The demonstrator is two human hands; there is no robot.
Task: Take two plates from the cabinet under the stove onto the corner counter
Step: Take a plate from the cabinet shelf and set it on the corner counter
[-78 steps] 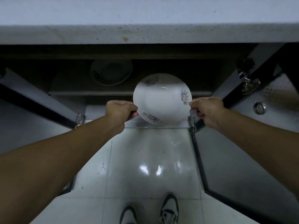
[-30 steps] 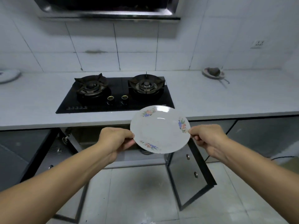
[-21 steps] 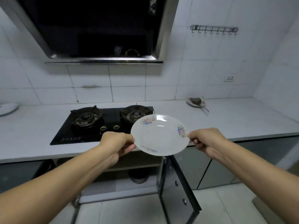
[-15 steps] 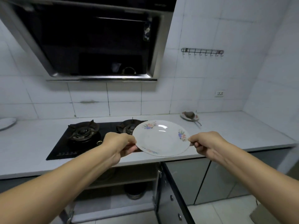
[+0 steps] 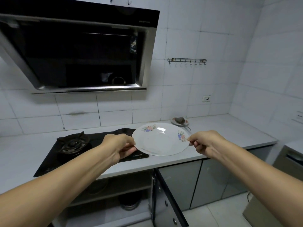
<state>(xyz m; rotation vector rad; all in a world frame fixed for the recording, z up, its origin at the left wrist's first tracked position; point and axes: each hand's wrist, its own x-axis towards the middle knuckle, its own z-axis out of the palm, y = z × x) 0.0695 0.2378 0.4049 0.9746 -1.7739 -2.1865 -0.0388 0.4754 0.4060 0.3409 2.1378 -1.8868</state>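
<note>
I have the plate [image 5: 161,139] held in the middle of the frame, above the front edge of the desk [image 5: 226,128], tilted slightly so its face turns toward me. It is white with small flower prints near its upper left and right rim. My left hand [image 5: 120,145] grips the plate's left edge, fingers [image 5: 130,150] curled under the rim and pressed against it. My right hand [image 5: 204,142] pinches the right edge between thumb and bent fingers. Both forearms reach in from the lower corners of the frame.

Behind the plate, left of center, sits the black stove [image 5: 73,145] set into the desk, one burner partly hidden by the plate. A dark range hood [image 5: 78,51] fills the upper left. Just beyond the plate's upper right rim, a small dish [image 5: 180,121] with something dark on it rests on the desk. Below, the cabinet door [image 5: 165,203] under the stove stands open, with a dim round object on the lower shelf [image 5: 105,215]. The desk runs to the corner at the right of the frame.
</note>
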